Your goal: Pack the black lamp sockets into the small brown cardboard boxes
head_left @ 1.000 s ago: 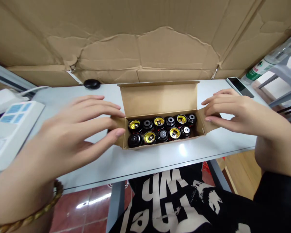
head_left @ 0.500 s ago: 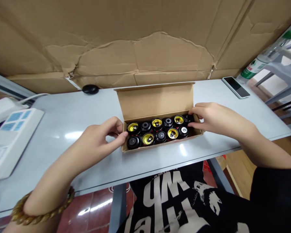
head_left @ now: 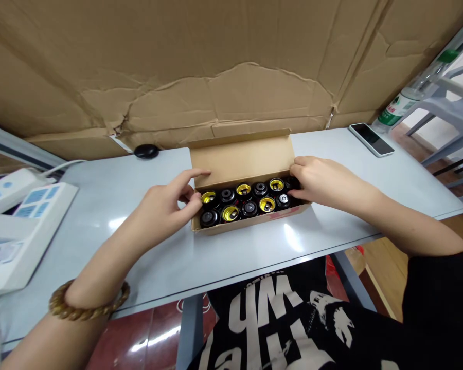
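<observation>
A small cardboard box (head_left: 250, 226) lies on the table with its lid (head_left: 243, 156) raised at the back. Two rows of black cylindrical parts fill it, some showing a yellow inside, like this yellow-lined part (head_left: 267, 205), others a dark round end, like this black part (head_left: 249, 208). My left hand (head_left: 172, 203) pinches the box's left end between thumb and curled fingers, its index finger stretched against the lid. At the right end, my right hand (head_left: 316, 180) grips the box wall, with its thumb over the parts. Its other fingertips are partly hidden.
White power strips (head_left: 27, 226) with cables lie at the left. A black oval object (head_left: 146, 151) sits at the back edge. A phone (head_left: 371, 140) and a plastic bottle (head_left: 397, 108) are at the back right. A large cardboard sheet (head_left: 231, 97) stands behind the table.
Both hands and the box have shifted slightly left in view. My left index finger has stretched out onto the lid, where it was curled before.
</observation>
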The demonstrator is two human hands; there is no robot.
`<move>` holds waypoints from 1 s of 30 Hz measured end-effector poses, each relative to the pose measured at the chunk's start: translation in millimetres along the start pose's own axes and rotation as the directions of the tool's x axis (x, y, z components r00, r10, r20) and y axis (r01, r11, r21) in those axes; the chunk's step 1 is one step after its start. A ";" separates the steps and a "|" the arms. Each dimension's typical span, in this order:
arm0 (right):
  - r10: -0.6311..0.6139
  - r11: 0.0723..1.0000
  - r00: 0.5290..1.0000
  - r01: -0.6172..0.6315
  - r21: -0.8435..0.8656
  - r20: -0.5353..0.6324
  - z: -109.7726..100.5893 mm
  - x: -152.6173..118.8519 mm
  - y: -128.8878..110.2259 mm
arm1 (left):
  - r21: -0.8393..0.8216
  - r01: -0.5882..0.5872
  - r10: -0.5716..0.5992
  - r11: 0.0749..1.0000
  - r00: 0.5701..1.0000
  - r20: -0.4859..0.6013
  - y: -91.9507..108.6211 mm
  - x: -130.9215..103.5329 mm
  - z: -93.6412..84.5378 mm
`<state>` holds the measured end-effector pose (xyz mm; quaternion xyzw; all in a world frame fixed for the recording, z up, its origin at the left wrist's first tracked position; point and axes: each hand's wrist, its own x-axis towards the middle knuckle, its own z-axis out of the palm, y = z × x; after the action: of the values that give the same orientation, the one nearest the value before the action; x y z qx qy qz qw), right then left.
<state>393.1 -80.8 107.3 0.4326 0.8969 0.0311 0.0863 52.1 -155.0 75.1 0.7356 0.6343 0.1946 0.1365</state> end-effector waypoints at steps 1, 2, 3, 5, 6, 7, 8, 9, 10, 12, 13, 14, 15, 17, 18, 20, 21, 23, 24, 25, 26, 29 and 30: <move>-0.007 1.000 1.000 0.008 -0.023 0.007 -0.8 0.2 -2.4 | 0.016 -0.005 0.005 1.000 1.000 0.009 -1.9 2.2 -0.4; -0.017 0.999 1.000 0.018 -0.047 0.013 -1.5 0.2 -5.0 | 0.032 -0.010 0.009 0.999 1.000 0.021 -4.3 5.0 -1.0; -0.025 0.997 1.000 0.026 -0.068 0.015 -2.0 0.2 -7.5 | 0.051 -0.013 0.012 0.999 0.999 0.037 -6.9 8.4 -1.8; -0.033 0.996 0.999 0.035 -0.081 0.019 -2.7 0.6 -10.9 | 0.092 -0.023 0.014 0.996 0.996 0.090 -11.9 16.9 -3.9; -0.035 0.997 0.999 0.037 -0.070 0.023 -3.0 1.0 -11.2 | 0.110 -0.029 0.016 0.993 0.992 0.122 -13.9 21.9 -5.1; -0.038 0.998 0.999 0.040 -0.050 0.029 -3.4 1.3 -10.4 | 0.127 -0.039 0.020 0.991 0.989 0.148 -15.6 27.2 -6.2; -0.041 0.999 0.999 0.041 -0.026 0.033 -4.1 1.4 -8.3 | 0.143 -0.046 0.023 0.989 0.988 0.155 -17.0 32.6 -7.0; -0.046 0.999 0.998 0.046 0.004 0.034 -5.2 1.1 -4.8 | 0.159 -0.054 0.030 0.986 0.988 0.150 -18.3 37.9 -7.4; -0.057 0.997 0.998 0.056 0.047 0.026 -6.8 0.4 0.2 | 0.171 -0.065 0.041 0.983 0.989 0.139 -19.7 43.1 -7.3; -0.077 0.982 0.997 0.080 0.171 -0.021 -11.7 -2.4 14.9 | 0.176 -0.081 0.063 0.981 0.992 0.106 -23.1 52.6 -5.4; -0.082 0.965 0.995 0.095 0.244 -0.062 -15.0 -4.3 24.3 | 0.165 -0.092 0.077 0.982 0.993 0.092 -25.2 56.7 -3.7; -0.082 0.942 0.990 0.114 0.316 -0.115 -18.4 -6.3 34.7 | 0.147 -0.104 0.093 0.984 0.993 0.079 -27.5 60.3 -1.5; -0.073 0.917 0.981 0.136 0.376 -0.177 -21.8 -8.0 45.8 | 0.124 -0.121 0.114 0.985 0.992 0.061 -30.0 63.2 1.0; -0.015 0.874 0.950 0.165 0.457 -0.313 -26.5 -9.1 68.0 | 0.063 -0.167 0.167 0.984 0.986 0.010 -35.0 67.1 6.6; 0.035 0.861 0.930 0.158 0.484 -0.366 -26.8 -7.8 78.5 | 0.025 -0.187 0.187 0.982 0.982 -0.019 -37.3 68.0 9.5; 0.135 0.854 0.905 0.101 0.510 -0.405 -22.2 -0.6 96.9 | -0.064 -0.192 0.188 0.979 0.980 -0.066 -41.3 68.1 15.2; 0.168 0.860 0.907 0.057 0.507 -0.387 -17.2 5.2 104.8 | -0.110 -0.176 0.168 0.978 0.983 -0.077 -42.8 67.6 17.8; 0.187 0.887 0.939 -0.035 0.461 -0.288 -2.8 19.5 117.8 | -0.183 -0.126 0.112 0.975 0.990 -0.083 -44.6 66.3 22.2; 0.187 0.899 0.958 -0.078 0.432 -0.216 5.4 27.0 123.0 | -0.209 -0.105 0.088 0.972 0.992 -0.086 -45.0 65.7 23.9; 0.186 0.907 0.972 -0.116 0.405 -0.140 13.6 33.9 127.5 | -0.229 -0.090 0.071 0.969 0.993 -0.090 -45.1 65.3 25.3; 0.183 0.911 0.981 -0.141 0.387 -0.072 20.9 39.8 131.1 | -0.244 -0.082 0.061 0.966 0.994 -0.094 -45.2 65.0 26.3; 0.175 0.911 0.984 -0.177 0.373 0.040 33.4 47.5 135.7 | -0.262 -0.076 0.049 0.962 0.993 -0.107 -46.2 65.3 27.7; 0.179 0.909 0.983 -0.183 0.374 0.043 33.2 46.3 134.4 | -0.257 -0.074 0.048 0.964 0.993 -0.104 -47.3 65.7 27.8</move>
<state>474.4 38.6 86.2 0.5224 0.8418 -0.1355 0.0020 31.2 -81.5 36.7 0.7202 0.5861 0.3159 0.1949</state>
